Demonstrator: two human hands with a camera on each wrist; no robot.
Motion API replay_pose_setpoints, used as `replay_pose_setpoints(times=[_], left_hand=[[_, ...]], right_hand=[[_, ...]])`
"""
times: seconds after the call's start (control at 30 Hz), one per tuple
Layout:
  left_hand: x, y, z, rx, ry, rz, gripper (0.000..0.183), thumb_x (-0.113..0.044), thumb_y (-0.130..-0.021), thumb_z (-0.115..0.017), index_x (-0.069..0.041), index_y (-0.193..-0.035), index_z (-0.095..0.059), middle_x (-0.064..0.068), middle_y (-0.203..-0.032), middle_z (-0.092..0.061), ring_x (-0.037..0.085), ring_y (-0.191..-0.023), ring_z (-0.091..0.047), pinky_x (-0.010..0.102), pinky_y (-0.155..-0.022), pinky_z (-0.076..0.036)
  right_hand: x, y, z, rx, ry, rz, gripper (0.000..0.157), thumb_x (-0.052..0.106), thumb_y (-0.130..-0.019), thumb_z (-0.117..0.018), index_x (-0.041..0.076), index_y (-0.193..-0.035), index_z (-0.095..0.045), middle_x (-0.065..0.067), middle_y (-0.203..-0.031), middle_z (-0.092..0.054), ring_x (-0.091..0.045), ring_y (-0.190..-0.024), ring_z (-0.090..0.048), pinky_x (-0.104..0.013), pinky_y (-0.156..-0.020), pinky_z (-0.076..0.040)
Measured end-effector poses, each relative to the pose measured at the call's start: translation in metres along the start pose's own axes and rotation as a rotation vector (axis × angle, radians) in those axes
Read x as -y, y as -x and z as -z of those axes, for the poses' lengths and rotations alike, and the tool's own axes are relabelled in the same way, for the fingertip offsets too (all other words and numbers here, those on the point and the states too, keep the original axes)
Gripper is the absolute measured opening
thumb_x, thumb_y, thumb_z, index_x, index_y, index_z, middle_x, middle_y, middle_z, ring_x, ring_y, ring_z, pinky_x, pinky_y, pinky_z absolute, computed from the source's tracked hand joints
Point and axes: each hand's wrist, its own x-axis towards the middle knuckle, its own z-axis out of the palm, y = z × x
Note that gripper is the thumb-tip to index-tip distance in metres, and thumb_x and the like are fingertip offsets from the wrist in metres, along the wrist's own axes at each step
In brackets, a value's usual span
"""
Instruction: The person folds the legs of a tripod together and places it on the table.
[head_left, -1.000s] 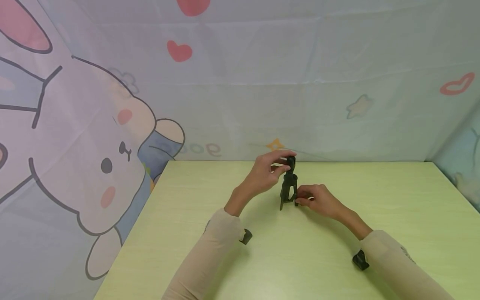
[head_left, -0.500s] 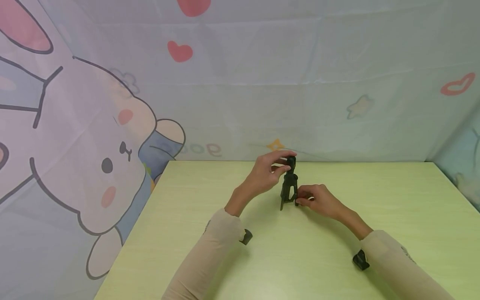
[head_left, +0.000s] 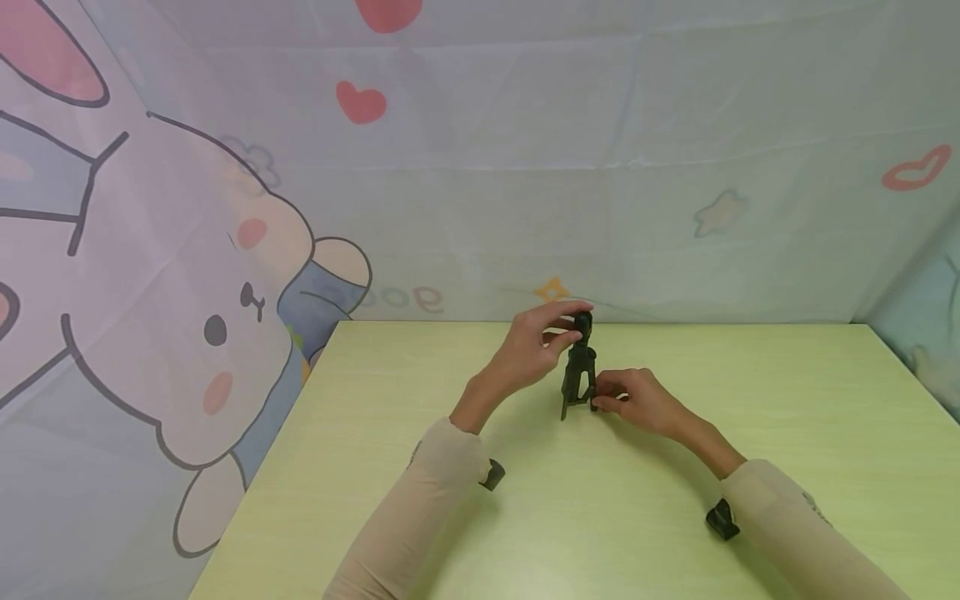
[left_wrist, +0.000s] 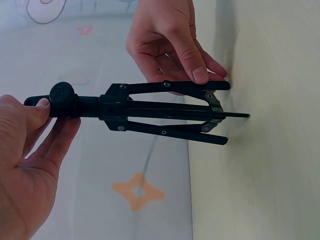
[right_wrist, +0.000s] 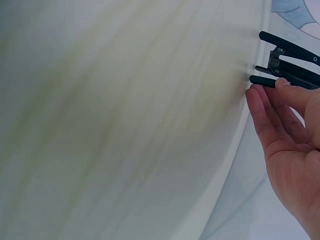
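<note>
A small black tripod (head_left: 580,363) stands upright near the back of the table, its legs partly spread. My left hand (head_left: 531,343) grips its top, thumb and fingers on either side of the head by a round knob (left_wrist: 62,95). Low on the right side, my right hand (head_left: 636,400) pinches one leg between thumb and fingers. In the left wrist view, metal braces (left_wrist: 215,102) join the legs near their lower ends. The right wrist view shows the leg tips (right_wrist: 257,79) close over the tabletop, with the tripod's upper part cut off by the frame edge.
The pale yellow-green table (head_left: 480,517) ends just behind the tripod at a printed cloth backdrop (head_left: 480,208). A large cartoon rabbit covers the cloth on the left. Black wrist mounts (head_left: 722,521) hang under both sleeves, close over the table.
</note>
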Motion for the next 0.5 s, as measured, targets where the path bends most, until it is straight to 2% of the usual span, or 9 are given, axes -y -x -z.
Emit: replay_pose_setpoints(times=[0.17, 0.5], left_hand=[[0.0011, 0.0014, -0.0001, -0.003, -0.027, -0.002, 0.042, 0.003, -0.101, -0.065, -0.005, -0.141, -0.061, 0.011, -0.138, -0.063, 0.021, -0.117, -0.066, 0.022, -0.092, -0.057], [0.0028, 0.0038, -0.0012, -0.027, -0.014, -0.009, 0.042, 0.003, -0.1, -0.067, -0.004, -0.14, -0.061, 0.012, -0.137, -0.064, 0.021, -0.115, -0.068, 0.023, -0.091, -0.058]], right_hand=[[0.0003, -0.0002, -0.0002, -0.005, -0.007, -0.006, 0.009, -0.004, -0.097, -0.069, 0.004, -0.1, -0.072, -0.006, -0.092, -0.076, -0.024, -0.087, -0.076, -0.031, -0.075, -0.063], [0.0, 0.0001, 0.0002, -0.002, 0.012, -0.006, 0.007, -0.002, -0.098, -0.07, 0.003, -0.102, -0.072, -0.006, -0.093, -0.076, -0.023, -0.087, -0.076, -0.032, -0.076, -0.063]])
